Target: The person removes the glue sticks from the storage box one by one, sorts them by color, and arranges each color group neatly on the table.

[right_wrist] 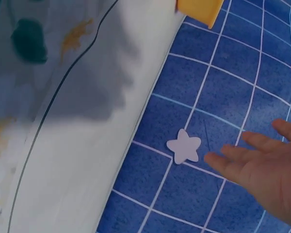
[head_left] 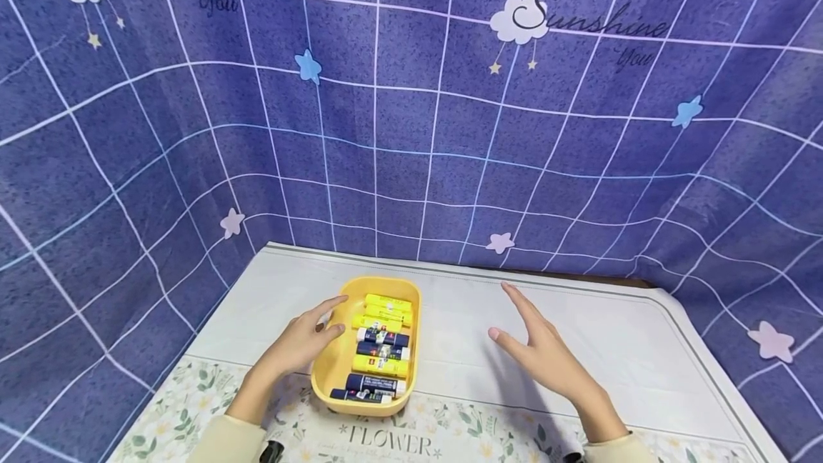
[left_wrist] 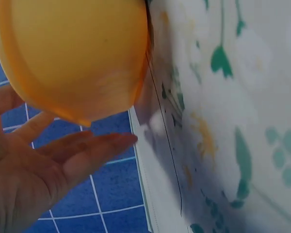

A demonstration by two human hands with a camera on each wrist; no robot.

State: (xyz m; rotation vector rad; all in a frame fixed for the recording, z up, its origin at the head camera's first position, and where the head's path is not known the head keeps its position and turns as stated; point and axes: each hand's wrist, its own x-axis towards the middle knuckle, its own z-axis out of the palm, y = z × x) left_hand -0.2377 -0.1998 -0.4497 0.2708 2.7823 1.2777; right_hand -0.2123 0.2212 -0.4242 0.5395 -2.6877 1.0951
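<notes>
A yellow plastic basket [head_left: 336, 366] stands on the table, left of centre in the head view. Inside it several glue sticks lie crosswise in a column, some yellow [head_left: 379, 365], others navy with white ends [head_left: 382, 338]. My left hand [head_left: 302, 341] is at the basket's left side, thumb and fingers spread and reaching over the rim. In the left wrist view the basket wall [left_wrist: 77, 53] fills the upper left, with the fingers extended beside it. Over the table to the right, my right hand [head_left: 546, 357] hovers with straight, parted fingers and holds nothing.
The table wears a white cover [head_left: 463, 320] with a floral strip [head_left: 476, 424] along the near side, lettered FLOWER. Behind and on both sides hangs a blue grid-patterned curtain [head_left: 411, 127] with stars and clouds. The right hand's shadow falls on the cover.
</notes>
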